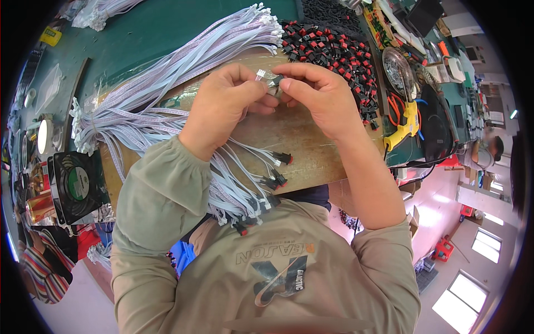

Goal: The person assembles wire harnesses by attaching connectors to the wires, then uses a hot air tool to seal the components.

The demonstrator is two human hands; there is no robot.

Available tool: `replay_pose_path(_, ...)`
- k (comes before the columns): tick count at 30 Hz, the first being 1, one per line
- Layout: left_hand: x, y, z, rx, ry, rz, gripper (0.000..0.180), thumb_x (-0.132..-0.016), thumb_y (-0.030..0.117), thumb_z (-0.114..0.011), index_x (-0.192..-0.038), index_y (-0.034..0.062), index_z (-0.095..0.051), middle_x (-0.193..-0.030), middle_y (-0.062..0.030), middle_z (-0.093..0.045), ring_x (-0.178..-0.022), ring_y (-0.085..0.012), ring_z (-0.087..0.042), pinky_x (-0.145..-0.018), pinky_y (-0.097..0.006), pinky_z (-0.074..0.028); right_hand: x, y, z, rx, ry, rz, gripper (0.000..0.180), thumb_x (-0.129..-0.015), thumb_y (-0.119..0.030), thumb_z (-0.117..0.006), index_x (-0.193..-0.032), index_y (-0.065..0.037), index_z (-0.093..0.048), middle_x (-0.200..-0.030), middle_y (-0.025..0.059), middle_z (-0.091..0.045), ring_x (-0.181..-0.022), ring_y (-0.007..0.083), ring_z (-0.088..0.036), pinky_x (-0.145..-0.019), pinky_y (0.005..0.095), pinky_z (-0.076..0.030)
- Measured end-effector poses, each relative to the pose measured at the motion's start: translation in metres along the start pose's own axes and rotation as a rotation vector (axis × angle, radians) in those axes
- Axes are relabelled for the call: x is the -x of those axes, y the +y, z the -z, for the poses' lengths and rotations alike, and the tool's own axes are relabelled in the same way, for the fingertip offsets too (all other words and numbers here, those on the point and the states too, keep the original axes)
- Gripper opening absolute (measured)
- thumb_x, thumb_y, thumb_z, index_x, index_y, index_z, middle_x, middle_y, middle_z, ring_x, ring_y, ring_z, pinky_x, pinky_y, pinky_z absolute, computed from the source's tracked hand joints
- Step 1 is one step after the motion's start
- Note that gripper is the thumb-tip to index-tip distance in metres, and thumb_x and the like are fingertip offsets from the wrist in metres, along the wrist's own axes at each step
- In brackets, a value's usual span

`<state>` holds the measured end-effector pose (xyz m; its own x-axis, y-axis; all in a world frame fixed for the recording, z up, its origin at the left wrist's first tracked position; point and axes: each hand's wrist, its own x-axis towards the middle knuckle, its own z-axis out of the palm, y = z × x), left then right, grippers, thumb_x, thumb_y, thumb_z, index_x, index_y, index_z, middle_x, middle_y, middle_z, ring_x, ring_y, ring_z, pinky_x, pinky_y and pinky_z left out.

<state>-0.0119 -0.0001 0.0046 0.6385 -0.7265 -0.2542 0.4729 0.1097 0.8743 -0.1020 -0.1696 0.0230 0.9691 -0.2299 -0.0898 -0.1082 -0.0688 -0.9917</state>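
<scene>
Left hand (222, 103) and right hand (322, 97) meeting fingertip to fingertip above the wooden board (300, 150), left pinching a white cable connector (260, 74), right pinching a small black switch (276, 81) pressed against it. Loose white ribbon cables (167, 67) fanned over the board's far left corner; finished cables with switches (267, 178) draped off its near edge. Heap of black-and-red switches (334, 53) beyond the board, yellow glue gun (406, 125) right of it.

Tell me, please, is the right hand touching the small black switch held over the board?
Touching: in the head view, the right hand pinches the small black switch between its fingertips.
</scene>
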Motion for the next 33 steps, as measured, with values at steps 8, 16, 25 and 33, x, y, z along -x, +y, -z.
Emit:
replay_pose_path(8, 0.002, 0.001, -0.003, 0.026, 0.006, -0.023, 0.011, -0.087, 0.008, -0.062, -0.085, 0.0053, -0.051, -0.085, -0.0063, -0.061, -0.077, -0.0183, -0.066, -0.069, -0.03, -0.055, -0.001, 0.002, -0.001, -0.002, 0.003, -0.006, 0.025, -0.088, -0.015, -0.064, -0.108, -0.001, -0.066, -0.086, 0.0026, -0.066, -0.073, 0.0084, -0.059, -0.067, 0.0225, -0.049)
replay_pose_path(16, 0.001, 0.001, 0.001, -0.055, 0.024, 0.004, 0.011, -0.086, 0.008, -0.061, -0.082, 0.0052, -0.051, -0.082, -0.0069, -0.061, -0.077, -0.0185, -0.066, -0.069, -0.031, -0.056, -0.001, 0.003, -0.001, -0.041, -0.007, -0.026, 0.026, -0.087, -0.016, -0.064, -0.11, -0.002, -0.066, -0.088, 0.0031, -0.066, -0.074, 0.0085, -0.06, -0.068, 0.0231, -0.05)
replay_pose_path(25, -0.001, -0.001, -0.006, -0.115, 0.068, -0.02, 0.014, -0.083, 0.012, -0.062, -0.083, 0.002, -0.053, -0.078, -0.0114, -0.067, -0.069, -0.016, -0.067, -0.052, -0.02, -0.042, 0.009, -0.001, 0.007, -0.046, 0.004, -0.008, 0.03, -0.086, -0.013, -0.067, -0.114, -0.002, -0.064, -0.089, 0.0009, -0.064, -0.077, 0.0072, -0.058, -0.068, 0.0218, -0.048)
replay_pose_path(33, 0.006, 0.003, -0.003, -0.121, 0.123, -0.004, 0.009, -0.082, 0.008, -0.059, -0.081, 0.0009, -0.053, -0.082, -0.0122, -0.065, -0.072, -0.0181, -0.066, -0.063, -0.026, -0.052, 0.08, 0.001, 0.083, 0.287, 0.477, -0.153, 0.03, -0.086, -0.022, -0.068, -0.11, -0.005, -0.066, -0.093, 0.0019, -0.066, -0.079, 0.0084, -0.062, -0.069, 0.0229, -0.049)
